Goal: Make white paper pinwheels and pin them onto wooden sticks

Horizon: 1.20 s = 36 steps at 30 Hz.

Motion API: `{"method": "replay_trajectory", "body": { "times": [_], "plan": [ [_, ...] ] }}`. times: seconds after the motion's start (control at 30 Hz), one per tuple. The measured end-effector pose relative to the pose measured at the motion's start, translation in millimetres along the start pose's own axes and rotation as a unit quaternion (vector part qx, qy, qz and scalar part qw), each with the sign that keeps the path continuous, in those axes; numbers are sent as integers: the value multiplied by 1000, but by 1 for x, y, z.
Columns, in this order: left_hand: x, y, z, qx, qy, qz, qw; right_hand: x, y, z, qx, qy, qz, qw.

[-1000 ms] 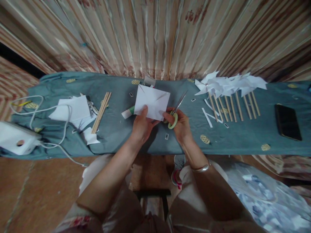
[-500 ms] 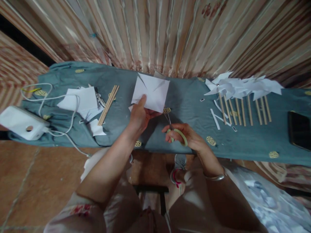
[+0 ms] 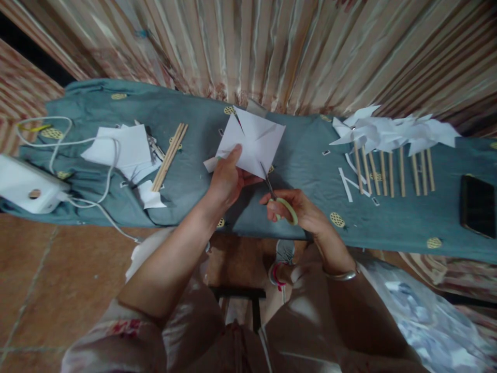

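Two hands are at work over one cloth-covered bench [image 3: 306, 155]. The left hand [image 3: 225, 180] grips one white square sheet [image 3: 254, 142], its thumb pressed on top and the fingers underneath, so the sheet is held above the middle of the bench with one corner pointing towards the person. Two slits show in the sheet, running inward from its far left and right corners. The right hand [image 3: 295, 207] is closed round the pale green handles of one pair of scissors [image 3: 273, 192]; the blades are at the sheet's near corner, with one blade showing over the paper. One silver bracelet [image 3: 344, 276] circles the right wrist.

Just beside the left hand lies one white item [image 3: 210, 165], partly covered. Farther left are a few slim sticks [image 3: 170, 156] laid side by side, at least two, one small paper scrap [image 3: 152, 196] at their near end, and a pile of white paper [image 3: 124, 145] whose sheets cannot be counted. One white device [image 3: 23, 181] with a round hole sits at the left end, a white cable [image 3: 116, 155] looping from it.

To the right, nine wooden sticks [image 3: 402, 173] lie in a row beneath overlapping paper pinwheels [image 3: 392, 135], too tangled to number. Three narrow paper strips [image 3: 345, 185] lie beside the leftmost of them, and one black phone [image 3: 477, 207] lies at the far right.
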<state>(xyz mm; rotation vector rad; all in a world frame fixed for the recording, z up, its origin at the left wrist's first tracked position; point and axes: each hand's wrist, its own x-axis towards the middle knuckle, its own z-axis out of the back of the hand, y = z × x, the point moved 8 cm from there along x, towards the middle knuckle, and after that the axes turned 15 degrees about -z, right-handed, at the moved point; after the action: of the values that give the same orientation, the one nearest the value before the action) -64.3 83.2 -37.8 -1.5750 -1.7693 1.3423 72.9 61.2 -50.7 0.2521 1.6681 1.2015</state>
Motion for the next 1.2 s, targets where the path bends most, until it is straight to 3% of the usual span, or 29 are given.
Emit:
{"method": "replay_trajectory", "body": {
  "times": [1.2],
  "plan": [
    [3,1,1,-48,7,-6,999,6,-5,-1,41,-7,-21,999]
  ]
}}
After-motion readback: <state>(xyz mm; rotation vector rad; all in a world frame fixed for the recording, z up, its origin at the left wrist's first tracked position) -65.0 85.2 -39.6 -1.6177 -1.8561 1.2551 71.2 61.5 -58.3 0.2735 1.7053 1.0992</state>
